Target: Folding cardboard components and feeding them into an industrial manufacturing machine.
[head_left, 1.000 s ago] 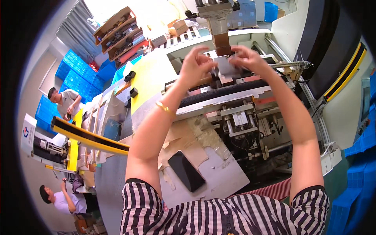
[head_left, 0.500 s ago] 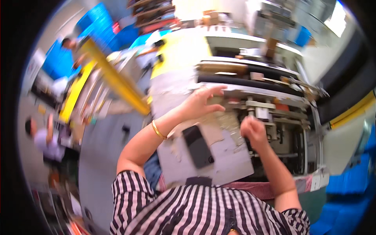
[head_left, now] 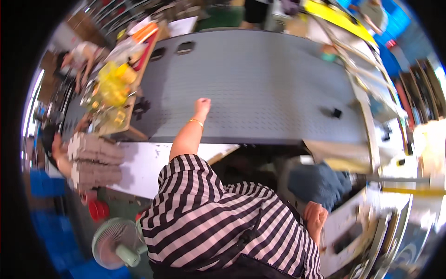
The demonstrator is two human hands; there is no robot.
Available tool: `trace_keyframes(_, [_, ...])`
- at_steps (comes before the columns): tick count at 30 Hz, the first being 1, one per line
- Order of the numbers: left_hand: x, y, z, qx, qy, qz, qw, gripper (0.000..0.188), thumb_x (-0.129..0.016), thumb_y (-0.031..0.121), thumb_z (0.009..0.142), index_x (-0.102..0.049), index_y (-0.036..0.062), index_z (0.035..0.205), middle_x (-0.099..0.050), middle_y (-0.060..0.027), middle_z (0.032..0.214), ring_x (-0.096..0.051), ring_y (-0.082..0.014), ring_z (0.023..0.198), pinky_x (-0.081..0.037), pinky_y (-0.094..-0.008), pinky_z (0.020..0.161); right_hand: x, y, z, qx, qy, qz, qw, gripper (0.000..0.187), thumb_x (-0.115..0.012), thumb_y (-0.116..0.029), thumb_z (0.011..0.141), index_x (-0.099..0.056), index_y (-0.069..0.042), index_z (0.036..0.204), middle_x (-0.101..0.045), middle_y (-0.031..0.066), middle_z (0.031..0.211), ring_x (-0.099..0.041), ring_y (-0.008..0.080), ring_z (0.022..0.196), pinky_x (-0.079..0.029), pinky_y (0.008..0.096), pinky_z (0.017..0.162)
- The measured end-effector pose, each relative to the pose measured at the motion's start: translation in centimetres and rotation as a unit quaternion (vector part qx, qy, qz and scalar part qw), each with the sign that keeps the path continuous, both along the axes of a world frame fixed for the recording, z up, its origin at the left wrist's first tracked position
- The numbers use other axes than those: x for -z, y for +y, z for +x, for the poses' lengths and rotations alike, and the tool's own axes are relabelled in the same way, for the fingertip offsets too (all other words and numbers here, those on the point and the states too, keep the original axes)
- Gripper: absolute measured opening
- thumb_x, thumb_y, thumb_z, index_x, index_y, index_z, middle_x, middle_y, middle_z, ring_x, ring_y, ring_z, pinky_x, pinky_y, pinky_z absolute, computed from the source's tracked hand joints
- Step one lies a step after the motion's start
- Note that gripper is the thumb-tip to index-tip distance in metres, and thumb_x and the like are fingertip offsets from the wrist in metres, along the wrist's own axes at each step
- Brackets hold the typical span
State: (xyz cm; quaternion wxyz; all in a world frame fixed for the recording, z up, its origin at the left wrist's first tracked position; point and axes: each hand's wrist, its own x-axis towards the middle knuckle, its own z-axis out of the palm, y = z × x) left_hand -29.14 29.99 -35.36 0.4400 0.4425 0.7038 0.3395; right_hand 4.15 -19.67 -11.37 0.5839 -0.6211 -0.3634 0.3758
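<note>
Looking down in the head view, I take the centre of the picture as the middle of the clock. At 11 o'clock, the left hand (head_left: 202, 108) is over the grey tabletop (head_left: 260, 79). Its fingers seem folded, but it is small and blurred, so I cannot tell how far open it is, or if something is inside. I also cannot tell if it touches the surface. The right hand (head_left: 316, 216) is at 4 o'clock, with the fingers curled in like a loose fist; no thing is seen in it.

Nearest to the right hand, just beside it at its 12 o'clock, is a blue-grey cloth (head_left: 317, 182), lying in a bunched heap; whether they touch, I cannot tell. I judge it soft, limp and rather light, not fragile and not slippery. A thick fold near its middle would be the good place to grip, because a loose edge could let the rest hang down.

At the right hand's 4 o'clock, a dark flat slab (head_left: 348, 237) lies on a pale board (head_left: 341, 260). It looks stiff, probably smooth and a little fragile, so both long edges are the safer hold. Between 2 and 3 o'clock, a small black block (head_left: 337, 113) sits on the grey tabletop, well apart from both hands.
</note>
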Motion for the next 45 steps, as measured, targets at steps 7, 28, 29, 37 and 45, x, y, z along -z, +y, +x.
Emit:
trace_keyframes(7, [-1.0, 0.2, -24.5, -0.125, 0.426, -0.025, 0.896, 0.026, -0.067, 0.024, 0.085, -0.068, 0.0138, 0.109, -0.069, -0.0144, 0.108, -0.064, -0.034, 0.105, -0.052, -0.0432, 0.09, 1.6, 17.8, -2.5, -0.174, -0.103, -0.118, 0.972, 0.042, -0.057, -0.025, 0.098, -0.047, -0.005, 0.063, -0.048, 0.0018, 0.059, -0.045, 0.0099, 0.054, -0.035, 0.0253, 0.051])
trace_keyframes(28, [-9.9, 0.6, -1.6, 0.335, -0.021, 0.133, 0.933, 0.012, -0.067, 0.014, 0.09, -0.075, 0.0057, 0.094, -0.072, -0.0027, 0.078, -0.065, -0.0096, 0.07, -0.051, -0.0247, 0.065, -0.1, 17.8, -5.1, -0.224, -0.246, -0.095, 0.938, 0.009, -0.063, -0.008, 0.087, -0.066, 0.0, 0.089, -0.068, 0.0126, 0.087, -0.066, 0.0259, 0.085, -0.05, 0.0348, 0.078])
trace_keyframes(29, [-13.6, -2.4, 4.3, 0.414, 0.004, 0.134, 0.9, 0.012, -0.071, 0.014, 0.087, -0.075, 0.006, 0.095, -0.072, -0.0042, 0.081, -0.065, -0.0103, 0.072, -0.05, -0.0257, 0.067, -0.6, 15.9, -3.5, -0.184, -0.254, -0.075, 0.947, 0.015, -0.059, -0.01, 0.089, -0.066, 0.001, 0.096, -0.068, 0.0112, 0.092, -0.065, 0.0227, 0.089, -0.049, 0.0326, 0.082])
trace_keyframes(37, [-31.7, -27.9, 30.3, 0.77, -0.209, 0.421, 0.431, 0.016, -0.079, 0.02, 0.078, -0.071, 0.008, 0.085, -0.067, -0.0053, 0.086, -0.062, -0.0225, 0.084, -0.049, -0.034, 0.078, -8.6, -3.5, 3.8, 0.138, -0.466, -0.001, 0.874, 0.043, -0.068, -0.008, 0.082, -0.06, -0.002, 0.124, -0.062, 0.015, 0.123, -0.055, 0.0324, 0.117, -0.042, 0.041, 0.101])
trace_keyframes(45, [-39.4, -49.3, 41.5, 0.87, -0.262, 0.367, 0.201, 0.015, -0.081, 0.013, 0.075, -0.073, 0.0064, 0.086, -0.067, -0.0062, 0.088, -0.064, -0.0207, 0.081, -0.051, -0.0317, 0.073, -8.7, -24.8, 5.2, 0.299, -0.327, -0.014, 0.896, 0.037, -0.07, -0.016, 0.087, -0.063, -0.005, 0.122, -0.065, 0.0138, 0.12, -0.059, 0.0284, 0.113, -0.045, 0.037, 0.097])
